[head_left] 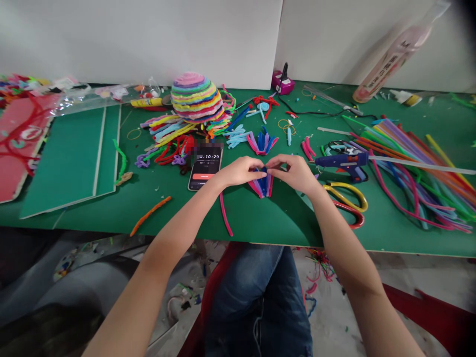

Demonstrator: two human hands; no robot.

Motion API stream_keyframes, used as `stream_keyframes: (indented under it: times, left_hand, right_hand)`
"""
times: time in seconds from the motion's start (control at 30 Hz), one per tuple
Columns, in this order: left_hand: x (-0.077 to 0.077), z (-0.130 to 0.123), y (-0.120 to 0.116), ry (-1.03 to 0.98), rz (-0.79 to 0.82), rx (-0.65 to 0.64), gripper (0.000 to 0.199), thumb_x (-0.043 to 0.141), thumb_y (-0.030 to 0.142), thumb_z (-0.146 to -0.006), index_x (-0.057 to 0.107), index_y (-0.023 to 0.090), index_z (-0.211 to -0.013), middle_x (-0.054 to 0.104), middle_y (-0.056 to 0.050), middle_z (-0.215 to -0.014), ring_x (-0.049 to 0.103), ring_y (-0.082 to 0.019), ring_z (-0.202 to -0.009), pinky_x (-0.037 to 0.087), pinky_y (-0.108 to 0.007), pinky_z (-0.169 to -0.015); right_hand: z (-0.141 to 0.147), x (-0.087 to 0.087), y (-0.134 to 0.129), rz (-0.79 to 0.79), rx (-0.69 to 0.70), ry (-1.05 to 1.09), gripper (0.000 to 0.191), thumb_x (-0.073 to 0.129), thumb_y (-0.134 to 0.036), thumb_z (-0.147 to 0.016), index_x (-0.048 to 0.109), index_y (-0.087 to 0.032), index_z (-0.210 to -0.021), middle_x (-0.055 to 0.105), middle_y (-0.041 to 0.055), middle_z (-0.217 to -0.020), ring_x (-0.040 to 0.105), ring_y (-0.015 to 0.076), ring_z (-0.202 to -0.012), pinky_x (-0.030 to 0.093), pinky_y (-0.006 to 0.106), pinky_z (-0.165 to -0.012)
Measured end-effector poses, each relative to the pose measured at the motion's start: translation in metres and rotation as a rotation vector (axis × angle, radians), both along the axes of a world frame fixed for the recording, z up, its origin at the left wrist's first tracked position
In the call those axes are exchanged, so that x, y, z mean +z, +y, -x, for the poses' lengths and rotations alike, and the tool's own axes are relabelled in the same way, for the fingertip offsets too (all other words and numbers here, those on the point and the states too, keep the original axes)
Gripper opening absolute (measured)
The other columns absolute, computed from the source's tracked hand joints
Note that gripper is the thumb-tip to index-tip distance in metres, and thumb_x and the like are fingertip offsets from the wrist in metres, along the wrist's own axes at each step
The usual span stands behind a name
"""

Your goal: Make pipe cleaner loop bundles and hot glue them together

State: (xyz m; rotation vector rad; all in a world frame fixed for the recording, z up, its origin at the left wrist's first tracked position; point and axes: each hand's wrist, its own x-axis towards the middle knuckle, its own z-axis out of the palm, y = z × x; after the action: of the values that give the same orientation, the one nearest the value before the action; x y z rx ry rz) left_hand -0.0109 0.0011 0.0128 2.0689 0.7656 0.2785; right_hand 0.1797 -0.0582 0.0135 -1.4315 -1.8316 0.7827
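Between both hands is a small bundle of pink, purple and blue pipe cleaners, its ends fanned toward me. My left hand pinches its top from the left, thumb and fingers closed. From the right, my right hand pinches the same top; the fingertips nearly meet. A similar fanned pipe-cleaner piece lies just beyond the hands. Left of my left hand rests a phone showing a timer. A blue glue gun and scissors with yellow and red handles lie right of my right hand.
A striped pipe-cleaner dome stands behind the phone. Loose pipe cleaners spread at the right, near a tilted pink bottle. A green board lies left. One orange pipe cleaner is near the front edge.
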Motion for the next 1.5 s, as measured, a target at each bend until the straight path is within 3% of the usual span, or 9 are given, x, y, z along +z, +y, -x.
stream_keyframes:
  times: [0.23,0.5,0.77,0.93,1.1,1.2,1.33,1.43,1.5]
  left_hand:
    - [-0.002,0.001,0.0,-0.026,0.038,0.001,0.024,0.059,0.038,-0.081,0.061,0.015,-0.081,0.054,0.0,-0.07,0.044,-0.01,-0.062,0.034,-0.025,-0.06]
    - [-0.001,0.001,0.0,-0.057,0.068,0.015,0.022,0.062,0.037,-0.079,0.061,0.016,-0.082,0.052,0.001,-0.07,0.043,-0.01,-0.062,0.034,-0.026,-0.06]
    - [0.003,0.005,0.001,-0.038,0.112,-0.088,0.034,0.066,0.038,-0.076,0.061,0.013,-0.099,0.063,-0.004,-0.087,0.056,-0.016,-0.078,0.042,-0.028,-0.07]
    - [0.009,0.005,-0.002,-0.033,0.198,-0.17,0.028,0.064,0.036,-0.077,0.064,0.014,-0.096,0.065,-0.003,-0.089,0.058,-0.015,-0.082,0.043,-0.027,-0.073]
    - [0.006,0.004,-0.001,0.006,0.219,-0.117,0.022,0.062,0.036,-0.079,0.066,0.015,-0.085,0.063,0.0,-0.078,0.055,-0.013,-0.072,0.041,-0.027,-0.07]
    - [0.007,0.006,0.002,-0.081,0.329,-0.008,0.02,0.064,0.035,-0.08,0.066,0.016,-0.083,0.064,0.0,-0.078,0.057,-0.012,-0.071,0.043,-0.027,-0.071]
    - [0.013,0.012,0.01,-0.333,0.542,0.392,0.013,0.065,0.028,-0.082,0.066,0.016,-0.088,0.068,-0.003,-0.091,0.062,-0.012,-0.083,0.047,-0.027,-0.078]
    - [0.019,0.014,0.018,-0.462,0.743,0.672,0.012,0.063,0.028,-0.085,0.065,0.019,-0.093,0.07,-0.001,-0.087,0.065,-0.013,-0.079,0.05,-0.029,-0.073]
    - [0.023,0.016,0.022,-0.547,0.891,0.781,0.012,0.061,0.029,-0.088,0.065,0.02,-0.095,0.07,0.0,-0.083,0.066,-0.012,-0.079,0.051,-0.026,-0.069]
  right_hand:
    - [-0.001,-0.004,0.0,0.069,0.074,0.134,0.015,0.064,-0.025,-0.076,0.068,-0.019,-0.088,0.073,0.0037,-0.088,0.068,0.0172,-0.081,0.054,0.033,-0.076]
    - [-0.001,-0.001,0.0,0.08,0.03,0.167,0.013,0.067,-0.028,-0.073,0.068,-0.019,-0.083,0.072,0.004,-0.083,0.067,0.0171,-0.077,0.054,0.034,-0.073]
    - [0.003,0.003,-0.003,0.077,0.077,0.191,0.015,0.065,-0.027,-0.075,0.068,-0.019,-0.086,0.072,0.0043,-0.089,0.067,0.0172,-0.082,0.053,0.032,-0.074]
    - [0.011,0.004,-0.007,0.051,0.118,0.205,0.013,0.065,-0.026,-0.077,0.069,-0.018,-0.087,0.072,0.0038,-0.09,0.066,0.0158,-0.083,0.053,0.03,-0.075]
    - [0.006,0.016,-0.011,-0.019,0.064,0.119,0.02,0.062,-0.032,-0.081,0.07,-0.02,-0.095,0.071,0.0052,-0.097,0.066,0.0174,-0.088,0.053,0.031,-0.074]
    - [-0.005,0.026,-0.02,-0.107,-0.144,0.039,0.021,0.061,-0.035,-0.082,0.07,-0.02,-0.094,0.071,0.0063,-0.094,0.065,0.0183,-0.084,0.051,0.031,-0.069]
    - [-0.031,0.029,-0.044,-0.103,-0.348,-0.086,0.019,0.061,-0.038,-0.082,0.067,-0.021,-0.086,0.069,0.0047,-0.078,0.061,0.0174,-0.068,0.047,0.032,-0.063]
    - [-0.057,0.025,-0.068,-0.034,-0.513,-0.352,0.025,0.065,-0.044,-0.077,0.059,-0.021,-0.069,0.062,0.0035,-0.066,0.055,0.0176,-0.06,0.04,0.032,-0.059]
    - [-0.077,0.022,-0.08,0.077,-0.645,-0.569,0.034,0.068,-0.049,-0.072,0.05,-0.023,-0.061,0.058,0.0038,-0.062,0.051,0.0204,-0.06,0.035,0.034,-0.057]
